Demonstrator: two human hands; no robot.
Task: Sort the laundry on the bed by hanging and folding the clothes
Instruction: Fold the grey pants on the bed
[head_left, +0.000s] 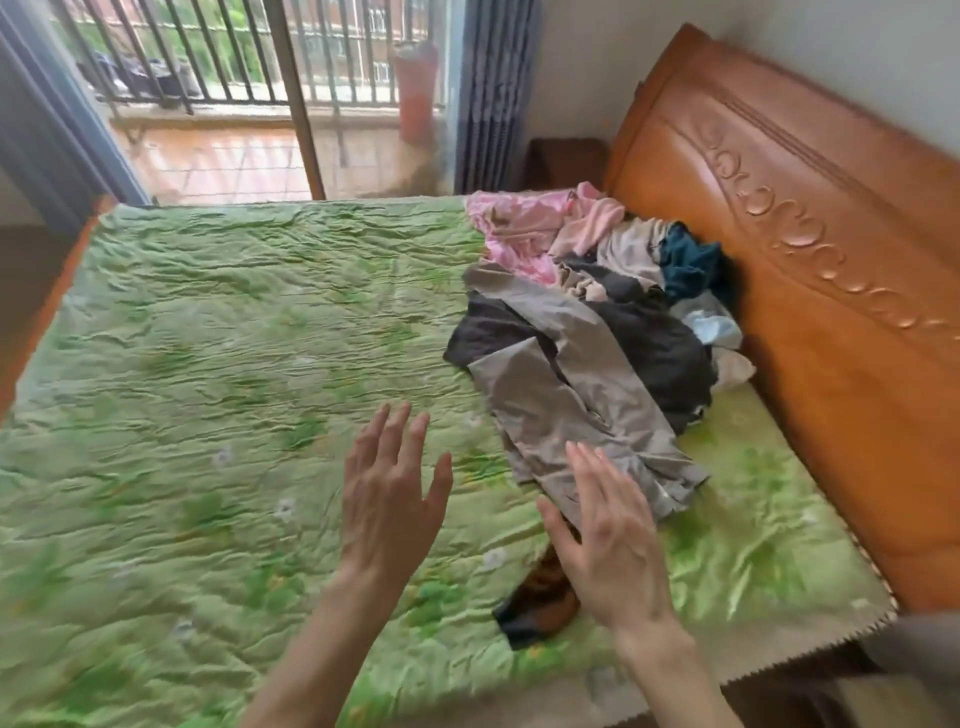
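Both hands: left hand (390, 499) and right hand (613, 540) flat, fingers spread, holding nothing.
Pile: laundry (597, 322) heaped by headboard (810, 270).
Nearest: grey garment (576, 415) runs toward the right fingertips, forward-right.

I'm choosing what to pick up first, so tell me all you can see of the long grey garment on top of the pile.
The grey garment looks like thin, crinkled woven cloth, taupe-grey and unfolded. It drapes in a long band from the middle of the laundry pile down towards the near edge of the green bedspread, over a dark grey piece. Its lower end is bunched, just beyond the right hand; whether the fingertips touch it is unclear. What kind of garment it is I cannot tell.
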